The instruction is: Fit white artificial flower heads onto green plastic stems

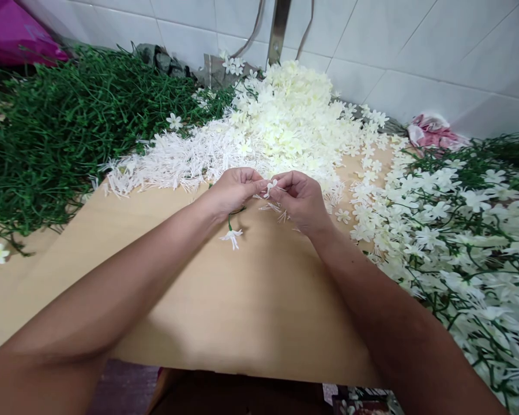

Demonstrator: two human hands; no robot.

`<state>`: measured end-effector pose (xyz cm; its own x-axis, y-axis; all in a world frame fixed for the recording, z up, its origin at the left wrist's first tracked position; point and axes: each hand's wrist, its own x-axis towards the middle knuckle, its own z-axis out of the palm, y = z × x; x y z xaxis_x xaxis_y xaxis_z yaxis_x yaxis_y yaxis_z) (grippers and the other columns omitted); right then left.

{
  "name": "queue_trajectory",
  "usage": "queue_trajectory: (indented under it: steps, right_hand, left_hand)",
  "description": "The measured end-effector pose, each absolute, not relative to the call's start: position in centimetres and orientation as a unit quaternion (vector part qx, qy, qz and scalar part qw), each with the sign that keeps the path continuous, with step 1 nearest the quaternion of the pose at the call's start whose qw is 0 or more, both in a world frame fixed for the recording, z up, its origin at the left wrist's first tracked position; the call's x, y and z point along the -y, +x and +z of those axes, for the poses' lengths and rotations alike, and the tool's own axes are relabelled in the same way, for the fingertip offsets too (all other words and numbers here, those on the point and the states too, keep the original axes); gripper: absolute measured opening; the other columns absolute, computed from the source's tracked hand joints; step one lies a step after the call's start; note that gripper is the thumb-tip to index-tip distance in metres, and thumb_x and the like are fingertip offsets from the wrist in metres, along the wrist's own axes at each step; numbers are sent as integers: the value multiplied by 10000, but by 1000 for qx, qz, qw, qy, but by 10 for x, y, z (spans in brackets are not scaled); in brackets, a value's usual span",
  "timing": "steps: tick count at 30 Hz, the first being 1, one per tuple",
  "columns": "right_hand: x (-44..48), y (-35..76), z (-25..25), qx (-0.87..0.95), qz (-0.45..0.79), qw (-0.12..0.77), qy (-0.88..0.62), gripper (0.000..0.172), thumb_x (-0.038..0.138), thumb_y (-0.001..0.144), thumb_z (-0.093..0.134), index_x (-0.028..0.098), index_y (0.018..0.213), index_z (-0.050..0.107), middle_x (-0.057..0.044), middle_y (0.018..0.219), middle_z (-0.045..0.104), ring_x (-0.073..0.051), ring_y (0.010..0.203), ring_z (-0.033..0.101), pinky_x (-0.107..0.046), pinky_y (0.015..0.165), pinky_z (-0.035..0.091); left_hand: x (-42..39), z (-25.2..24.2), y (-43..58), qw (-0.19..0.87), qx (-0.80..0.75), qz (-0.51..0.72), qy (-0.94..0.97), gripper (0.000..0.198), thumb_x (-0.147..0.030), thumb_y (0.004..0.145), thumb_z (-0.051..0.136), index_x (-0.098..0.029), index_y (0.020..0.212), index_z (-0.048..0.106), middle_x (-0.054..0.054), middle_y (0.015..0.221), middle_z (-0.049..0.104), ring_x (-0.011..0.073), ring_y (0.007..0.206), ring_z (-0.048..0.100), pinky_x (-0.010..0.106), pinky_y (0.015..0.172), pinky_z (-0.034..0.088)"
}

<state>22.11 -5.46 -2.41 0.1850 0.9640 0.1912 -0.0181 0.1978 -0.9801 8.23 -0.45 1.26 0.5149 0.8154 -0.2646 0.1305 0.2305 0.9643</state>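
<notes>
My left hand is closed in a pinch above the middle of the board, around a green artificial flower stem. From below it hangs one branch of that stem, tipped with a white flower. My right hand meets it fingertip to fingertip, pinching a small white flower head. Whether this flower head sits on the stem is hidden by the fingers. Just under the right fingers lie a few loose white stamen pieces.
Behind my hands are piles of white stamen pieces and cream flower heads on a cardboard board. Green stems heap at left; assembled flowers heap at right. A tiled wall stands behind.
</notes>
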Motion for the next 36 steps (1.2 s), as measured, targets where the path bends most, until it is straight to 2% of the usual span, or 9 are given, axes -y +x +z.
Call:
queue_trajectory:
  steps: [7, 16, 23, 27, 33, 36]
  right_hand:
    - [53, 222, -28, 458, 435, 598, -493, 306, 338, 553, 817, 178, 610, 563, 25, 712, 589, -80, 651, 538, -252, 641, 457]
    - [49, 220, -38, 438, 430, 597, -516, 363, 379, 510, 835, 177, 594, 545, 38, 672, 591, -68, 616, 542, -239, 614, 465]
    - [50, 226, -29, 371, 556, 609, -428, 387, 370, 473, 872, 188, 637, 573, 64, 619, 632, -81, 611, 620, -315, 757, 566]
    - [50, 230, -26, 368, 592, 596, -400, 333, 322, 522, 864, 181, 648, 590, 48, 636, 661, -90, 615, 642, -321, 771, 567]
    - [50, 231, -27, 370, 596, 593, -395, 323, 311, 534, 861, 183, 647, 588, 56, 607, 644, -94, 609, 637, -316, 754, 560]
    - [51, 231, -27, 381, 596, 587, -394, 330, 315, 530, 862, 186, 641, 580, 65, 606, 626, -86, 602, 620, -297, 729, 550]
  left_hand:
    - [2, 6, 80, 677, -405, 245, 564, 160, -200, 670, 634, -168, 605, 491, -93, 387, 350, 31, 377, 236, 201, 415, 155]
    - [0, 0, 82, 672, -413, 244, 564, 182, -190, 644, 649, -174, 601, 473, -94, 404, 353, 31, 388, 256, 206, 434, 161]
    - [1, 8, 78, 672, -392, 216, 590, 228, -339, 706, 663, -174, 645, 518, -96, 403, 281, 26, 364, 188, 216, 421, 88]
    - [-1, 7, 78, 640, -376, 207, 637, 234, -365, 789, 562, -169, 662, 557, -90, 423, 261, 39, 373, 188, 221, 429, 119]
    - [-6, 1, 75, 565, -328, 200, 730, 292, -398, 805, 538, -176, 617, 510, -70, 456, 328, 58, 422, 249, 224, 451, 197]
    - [-5, 2, 73, 566, -308, 182, 743, 328, -429, 806, 544, -169, 611, 496, -57, 485, 364, 60, 445, 280, 215, 451, 217]
